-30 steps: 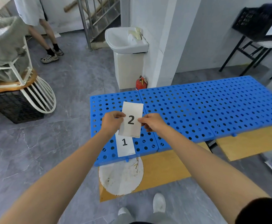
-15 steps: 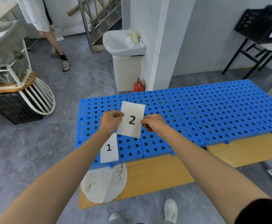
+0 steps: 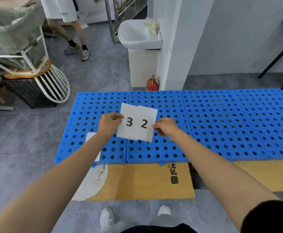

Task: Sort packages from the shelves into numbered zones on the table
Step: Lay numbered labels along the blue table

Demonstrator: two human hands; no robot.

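**Two number cards held over the blue table**

The left hand (image 3: 109,123) pinches the card marked 3 (image 3: 127,122) at its left edge, its grip closed on the paper between thumb and fingers. The right hand (image 3: 166,128) pinches the card marked 2 (image 3: 145,125) at its right edge in the same way. The two cards overlap in the middle, the 2 card lying in front of the 3 card, and both hang above the blue perforated table (image 3: 221,125), near its left part.

A third white card (image 3: 91,140) lies flat on the table's left panel, mostly hidden under the left forearm, so its number cannot be read. The rest of the blue surface to the right carries nothing that shows.

Under the table's near edge, yellow boards (image 3: 145,182) with a white half-circle and dark characters rest on the grey floor. Beyond the far edge stand a red fire extinguisher (image 3: 152,84) and a white washbasin (image 3: 137,35) against a white pillar. To the far left a white wire chair (image 3: 41,76) sits on a black crate, and another person's legs (image 3: 73,34) stand behind it. The wearer's white shoes (image 3: 107,219) show at the bottom.
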